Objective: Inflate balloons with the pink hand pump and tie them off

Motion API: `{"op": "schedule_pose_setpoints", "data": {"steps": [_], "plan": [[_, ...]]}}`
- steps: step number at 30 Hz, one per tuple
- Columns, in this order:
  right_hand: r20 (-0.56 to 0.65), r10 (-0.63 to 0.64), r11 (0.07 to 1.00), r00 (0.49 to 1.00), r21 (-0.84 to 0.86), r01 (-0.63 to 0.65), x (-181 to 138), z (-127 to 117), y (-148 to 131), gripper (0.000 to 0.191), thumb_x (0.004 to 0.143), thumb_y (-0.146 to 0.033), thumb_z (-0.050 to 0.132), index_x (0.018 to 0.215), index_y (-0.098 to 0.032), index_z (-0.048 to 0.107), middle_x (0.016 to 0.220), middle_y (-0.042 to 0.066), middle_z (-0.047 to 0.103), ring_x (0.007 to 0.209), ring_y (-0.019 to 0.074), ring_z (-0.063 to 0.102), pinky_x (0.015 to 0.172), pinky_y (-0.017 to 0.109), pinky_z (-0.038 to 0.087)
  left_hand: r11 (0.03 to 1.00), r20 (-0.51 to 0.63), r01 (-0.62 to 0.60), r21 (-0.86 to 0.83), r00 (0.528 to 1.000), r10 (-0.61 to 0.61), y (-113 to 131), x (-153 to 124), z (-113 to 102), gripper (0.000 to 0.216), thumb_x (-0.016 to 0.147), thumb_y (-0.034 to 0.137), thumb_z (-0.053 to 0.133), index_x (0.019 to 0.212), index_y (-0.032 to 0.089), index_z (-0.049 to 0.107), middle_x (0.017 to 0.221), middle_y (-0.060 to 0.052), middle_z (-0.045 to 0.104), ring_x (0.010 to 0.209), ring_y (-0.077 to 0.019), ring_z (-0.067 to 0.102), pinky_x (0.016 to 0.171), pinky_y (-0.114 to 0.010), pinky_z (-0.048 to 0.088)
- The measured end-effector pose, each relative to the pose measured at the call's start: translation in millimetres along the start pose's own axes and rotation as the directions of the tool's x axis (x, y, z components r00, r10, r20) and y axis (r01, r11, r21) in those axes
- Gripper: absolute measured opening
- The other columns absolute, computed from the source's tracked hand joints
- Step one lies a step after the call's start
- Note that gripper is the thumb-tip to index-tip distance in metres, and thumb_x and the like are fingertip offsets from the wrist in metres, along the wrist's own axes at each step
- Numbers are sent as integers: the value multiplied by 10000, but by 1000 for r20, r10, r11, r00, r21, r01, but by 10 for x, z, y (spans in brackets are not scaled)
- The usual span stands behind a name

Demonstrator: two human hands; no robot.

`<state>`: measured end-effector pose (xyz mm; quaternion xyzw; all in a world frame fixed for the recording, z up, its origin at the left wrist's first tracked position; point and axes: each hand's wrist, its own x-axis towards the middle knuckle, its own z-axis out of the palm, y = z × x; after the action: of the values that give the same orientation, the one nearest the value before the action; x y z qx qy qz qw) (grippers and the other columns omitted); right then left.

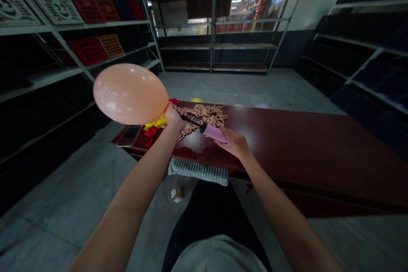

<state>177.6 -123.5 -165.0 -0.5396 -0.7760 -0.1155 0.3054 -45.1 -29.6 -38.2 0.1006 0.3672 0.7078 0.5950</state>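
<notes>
A large peach balloon (130, 93), blown up, points out to the left from my left hand (174, 117). That hand is closed around the balloon's neck, where it meets the black tip of a hand pump. My right hand (234, 142) is wrapped round the pink body of the balloon pump (214, 132), with part of the black shaft showing between the two hands. Behind the pump lies a heap of uninflated peach balloons (207, 113) on the table. Yellow uninflated balloons (156, 123) and red ones (151, 135) lie by my left wrist, partly hidden.
The dark red table (296, 144) stretches to the right. A phone-like dark object (129, 135), blurred, lies at its left end. Below are a ribbed grey cushion (199, 171) and a bottle (176, 194) on the floor. Shelves with crates (87, 51) stand left.
</notes>
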Motion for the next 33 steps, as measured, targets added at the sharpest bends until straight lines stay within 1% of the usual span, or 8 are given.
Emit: {"op": "schedule_pose_setpoints", "data": {"steps": [7, 11, 16, 22, 25, 28, 30, 33], "plan": [[-14, 3, 998, 1000, 56, -2, 14, -24, -14, 451, 884, -465, 684, 1252, -208, 641, 1135, 103, 760, 905, 243, 743, 760, 331, 557, 996, 64, -91, 24, 994, 89, 572, 100, 80, 489, 987, 440, 512, 635, 214, 260, 442, 81, 244, 327, -69, 247, 365, -206, 242], [-38, 65, 994, 997, 95, -61, 2, 11, 21, 489, 875, -452, 692, 1289, -201, 618, 1167, 105, 754, 935, 246, 744, 788, 331, 565, 988, 125, -145, 52, 983, 137, 622, 3, 341, 520, 978, 511, 532, 643, 216, 265, 441, 80, 257, 332, -68, 245, 362, -202, 250], [-55, 172, 980, 984, 111, -165, -18, 34, 85, 517, 878, -436, 682, 1323, -190, 589, 1147, 109, 758, 928, 252, 744, 803, 327, 560, 965, 173, -250, 74, 957, 235, 369, -171, 772, 541, 1002, 518, 505, 627, 213, 264, 446, 79, 236, 336, -64, 217, 366, -214, 206], [-17, 263, 951, 965, 170, -257, -2, -9, 83, 515, 916, -445, 622, 1314, -125, 561, 1099, 148, 759, 901, 259, 743, 762, 307, 536, 947, 324, -262, 184, 926, 194, -188, -301, 1100, 507, 1047, 389, 431, 594, 221, 276, 413, 69, 242, 327, -74, 233, 384, -228, 206], [-21, 321, 936, 947, 157, -314, 3, -14, 85, 520, 921, -460, 609, 1299, -107, 558, 1077, 162, 760, 878, 263, 745, 723, 293, 516, 954, 354, -230, 194, 923, 151, -575, -314, 1084, 494, 1003, 375, 514, 584, 218, 306, 397, 74, 259, 314, -67, 246, 389, -210, 268], [-23, 346, 931, 938, 129, -340, 2, -2, 100, 524, 912, -473, 615, 1289, -113, 562, 1066, 155, 765, 858, 263, 748, 686, 283, 500, 963, 320, -166, 213, 943, 92, -863, -309, 983, 487, 957, 376, 580, 577, 219, 320, 392, 82, 269, 295, -61, 257, 359, -200, 235], [-26, 331, 939, 943, 105, -327, 1, 11, 112, 517, 906, -469, 619, 1287, -124, 567, 1074, 144, 767, 855, 263, 749, 681, 286, 499, 967, 290, -147, 207, 953, 83, -930, -299, 902, 486, 953, 356, 578, 570, 218, 311, 391, 84, 270, 285, -60, 260, 347, -200, 215], [-35, 274, 959, 961, 83, -270, -2, 39, 122, 497, 903, -463, 628, 1282, -145, 581, 1110, 123, 766, 888, 261, 749, 702, 290, 508, 975, 249, -100, 197, 967, 49, -865, -274, 774, 474, 977, 297, 513, 565, 218, 291, 394, 83, 260, 279, -66, 254, 342, -210, 202]]}}
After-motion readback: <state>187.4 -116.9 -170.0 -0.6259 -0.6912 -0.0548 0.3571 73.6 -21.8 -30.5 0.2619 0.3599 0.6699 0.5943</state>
